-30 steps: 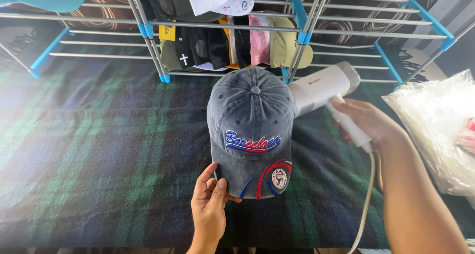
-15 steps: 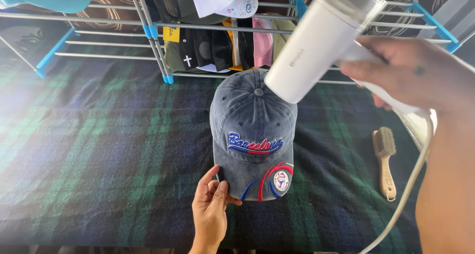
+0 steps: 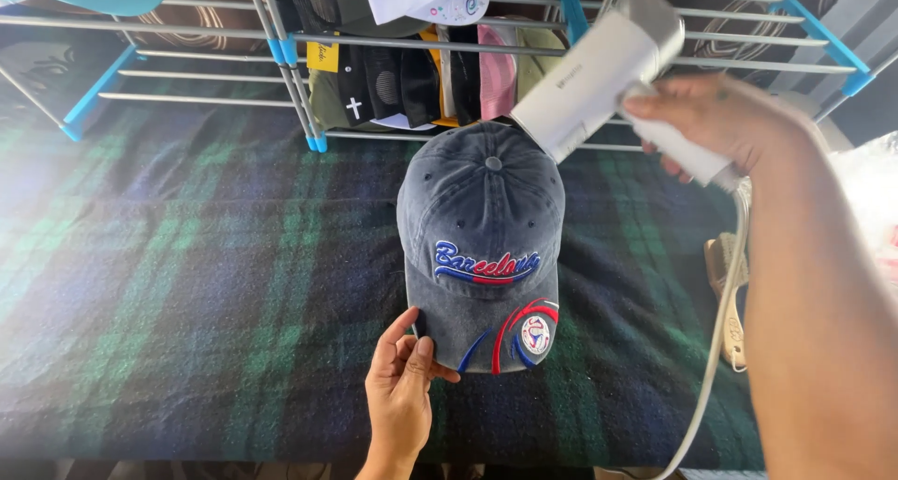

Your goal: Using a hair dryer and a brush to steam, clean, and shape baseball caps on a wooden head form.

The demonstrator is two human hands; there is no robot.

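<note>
- A dark green-and-blue plaid blanket [image 3: 187, 283] covers the work surface, woolly and slightly napped; behind it stands a metal drying rack [image 3: 281, 50] with blue plastic joints, a row of folded caps [image 3: 421, 82] tucked under its rails.
- My left hand [image 3: 400, 396] pinches the near left corner of the brim of the washed-denim baseball cap [image 3: 482, 227], which sits crown up in the middle of the blanket.
- My right hand [image 3: 716, 124] is wrapped tight around the handle of a white handheld garment steamer [image 3: 594, 73], its flat nozzle angled down just above the cap's back right panel.
- I judge the steaming pass is in hand; the next move calls for a steady brim and a close, level nozzle.
- The crown is domed and stitched in panels, with raised embroidery in front; a wooden bristle brush [image 3: 725, 283] lies to the right, partly behind the cord [image 3: 720, 321].
</note>
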